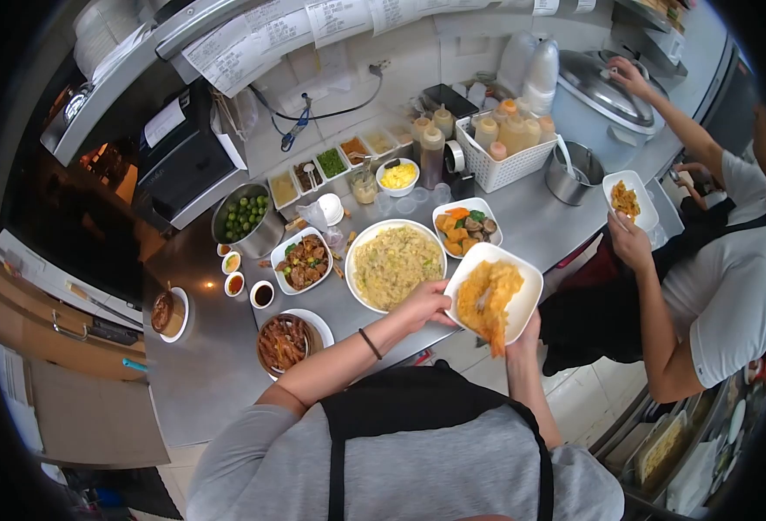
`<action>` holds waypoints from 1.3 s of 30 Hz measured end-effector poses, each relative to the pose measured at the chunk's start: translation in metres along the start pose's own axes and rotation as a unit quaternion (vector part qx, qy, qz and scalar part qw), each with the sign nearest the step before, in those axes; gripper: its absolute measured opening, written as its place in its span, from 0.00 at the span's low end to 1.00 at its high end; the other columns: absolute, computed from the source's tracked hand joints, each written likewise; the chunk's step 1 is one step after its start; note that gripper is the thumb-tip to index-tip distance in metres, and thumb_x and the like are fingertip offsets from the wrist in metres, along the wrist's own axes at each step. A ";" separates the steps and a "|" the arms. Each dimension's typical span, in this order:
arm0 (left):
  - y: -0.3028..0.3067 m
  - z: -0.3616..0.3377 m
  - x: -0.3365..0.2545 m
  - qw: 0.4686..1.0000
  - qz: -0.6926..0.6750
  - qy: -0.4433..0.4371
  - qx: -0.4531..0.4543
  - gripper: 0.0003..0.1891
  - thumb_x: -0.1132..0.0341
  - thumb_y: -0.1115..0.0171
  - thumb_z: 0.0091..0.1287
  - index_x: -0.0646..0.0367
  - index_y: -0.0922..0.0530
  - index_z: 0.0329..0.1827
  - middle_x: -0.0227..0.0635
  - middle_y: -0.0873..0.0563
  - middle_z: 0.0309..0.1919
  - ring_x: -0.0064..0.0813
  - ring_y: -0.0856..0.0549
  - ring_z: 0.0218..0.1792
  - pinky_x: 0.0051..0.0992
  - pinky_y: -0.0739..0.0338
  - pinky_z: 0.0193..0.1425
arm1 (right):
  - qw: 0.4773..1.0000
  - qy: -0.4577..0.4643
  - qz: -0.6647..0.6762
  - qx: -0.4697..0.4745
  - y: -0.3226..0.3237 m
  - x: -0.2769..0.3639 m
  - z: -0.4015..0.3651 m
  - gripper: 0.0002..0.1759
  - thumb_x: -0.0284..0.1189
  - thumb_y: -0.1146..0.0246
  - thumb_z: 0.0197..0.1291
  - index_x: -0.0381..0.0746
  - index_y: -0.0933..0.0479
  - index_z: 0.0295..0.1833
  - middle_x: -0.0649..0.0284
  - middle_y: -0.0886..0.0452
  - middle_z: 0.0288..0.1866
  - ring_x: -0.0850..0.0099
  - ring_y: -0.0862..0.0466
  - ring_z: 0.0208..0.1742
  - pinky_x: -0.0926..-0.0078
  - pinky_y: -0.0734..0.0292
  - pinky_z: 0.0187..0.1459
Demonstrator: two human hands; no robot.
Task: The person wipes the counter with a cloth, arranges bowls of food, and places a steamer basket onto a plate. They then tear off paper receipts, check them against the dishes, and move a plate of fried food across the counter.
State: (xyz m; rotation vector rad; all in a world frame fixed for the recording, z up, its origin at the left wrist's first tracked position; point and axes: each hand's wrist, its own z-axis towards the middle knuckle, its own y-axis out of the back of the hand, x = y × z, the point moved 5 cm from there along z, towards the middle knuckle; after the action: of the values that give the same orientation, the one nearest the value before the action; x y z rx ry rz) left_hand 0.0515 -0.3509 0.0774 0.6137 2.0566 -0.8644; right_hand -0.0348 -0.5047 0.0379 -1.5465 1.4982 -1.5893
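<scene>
A white square bowl (527, 306) of golden fried tempura (489, 300) is between my hands, held above the front edge of the steel counter. The fingers of my left hand (428, 306) close on its left rim. At its lower right side is my right hand (526, 337), gripping the bowl, with most of the fingers hidden beneath it. Just beyond my left hand stands a round plate of fried rice (393, 265). Behind the bowl sits a square dish of vegetables and mushrooms (465, 233).
A co-worker (713, 243) on the right holds a small dish (634, 195) and touches a large cooker's lid (604, 85). Left on the counter (193, 382) are a meat dish (303, 262), a steamer basket (286, 343), sauce cups and a pot of limes (261, 234). Squeeze bottles fill a white basket (500, 169).
</scene>
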 end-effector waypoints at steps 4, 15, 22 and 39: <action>-0.003 -0.007 0.022 0.998 -0.014 0.052 0.010 0.22 0.78 0.53 0.55 0.68 0.32 0.56 0.44 0.23 0.48 0.33 0.19 0.45 0.31 0.20 0.46 | 0.994 -0.086 -0.018 0.067 -0.043 -0.010 0.003 0.20 0.33 0.52 0.61 0.30 0.31 0.53 0.53 0.24 0.48 0.66 0.22 0.47 0.67 0.26 0.48; 0.049 -0.060 0.025 0.988 -0.132 -0.014 -0.081 0.26 0.77 0.53 0.54 0.70 0.39 0.60 0.47 0.25 0.50 0.35 0.19 0.45 0.30 0.19 0.46 | 0.912 0.027 -0.403 -0.070 0.016 0.035 0.047 0.19 0.39 0.50 0.62 0.34 0.24 0.34 0.64 0.21 0.28 0.74 0.21 0.29 0.76 0.25 0.32; 0.095 -0.113 0.041 0.964 -0.168 -0.040 -0.205 0.24 0.79 0.55 0.54 0.68 0.37 0.58 0.44 0.22 0.47 0.34 0.18 0.43 0.28 0.18 0.44 | 0.365 0.290 -0.877 -0.114 0.004 0.118 0.178 0.24 0.48 0.52 0.59 0.39 0.20 0.36 0.56 0.21 0.41 0.57 0.24 0.45 0.61 0.32 0.47; 0.099 -0.157 0.047 0.934 -0.221 -0.125 -0.252 0.24 0.79 0.55 0.55 0.71 0.36 0.58 0.44 0.23 0.47 0.32 0.18 0.44 0.28 0.20 0.46 | 0.761 -0.167 -0.616 0.115 0.032 0.019 0.225 0.28 0.17 0.52 0.46 0.35 0.33 0.58 0.63 0.21 0.43 0.78 0.20 0.31 0.86 0.23 0.26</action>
State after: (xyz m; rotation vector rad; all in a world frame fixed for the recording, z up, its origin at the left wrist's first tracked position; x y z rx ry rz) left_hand 0.0147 -0.1627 0.0727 -0.2388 2.0880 -0.5731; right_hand 0.1524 -0.6147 -0.0335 -2.6611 -0.1196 -1.7569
